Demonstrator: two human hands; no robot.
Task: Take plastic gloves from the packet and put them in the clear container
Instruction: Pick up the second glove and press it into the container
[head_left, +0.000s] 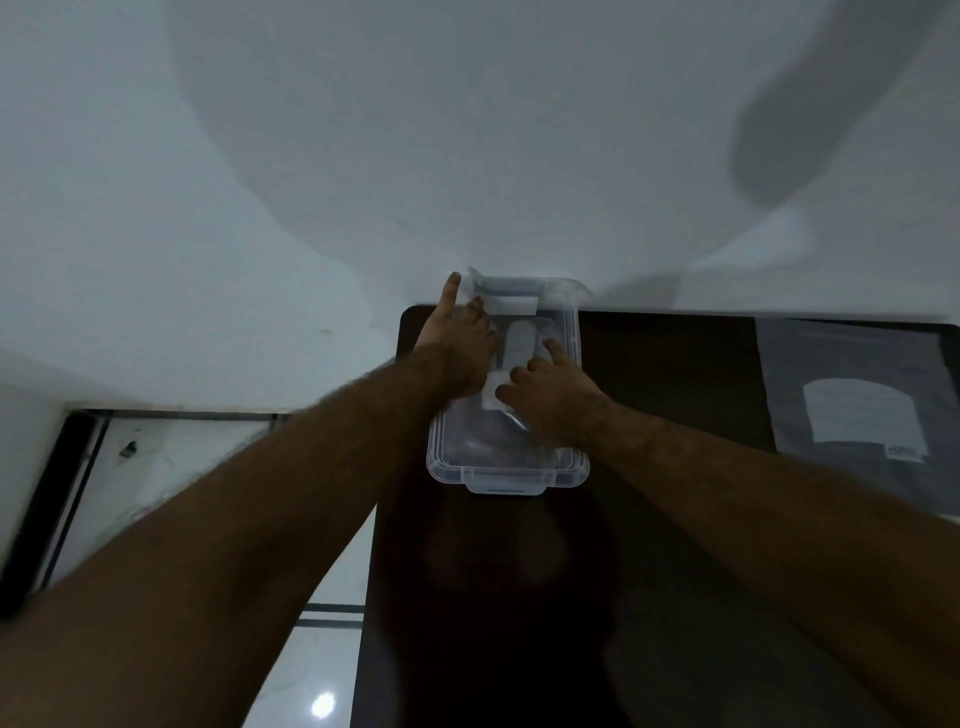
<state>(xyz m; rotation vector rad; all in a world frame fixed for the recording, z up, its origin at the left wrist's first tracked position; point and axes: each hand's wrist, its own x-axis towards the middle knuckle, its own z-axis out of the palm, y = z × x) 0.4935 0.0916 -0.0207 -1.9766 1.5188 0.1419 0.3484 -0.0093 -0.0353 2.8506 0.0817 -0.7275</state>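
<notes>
A clear plastic container (506, 475) stands on the dark table against the wall. Translucent plastic gloves (522, 340) lie flat inside it, glove fingers pointing toward the wall. My left hand (462, 343) rests over the container's left side, thumb stretched up along the wall, fingers spread on the gloves. My right hand (545, 395) presses down on the gloves in the middle of the container, index finger extended. The grey glove packet (857, 395) lies flat on the table at the far right.
The dark table (675, 519) runs from the wall toward me. A white wall stands right behind the container. A glossy tiled floor (311, 675) and a dark door frame (47, 519) show at the left.
</notes>
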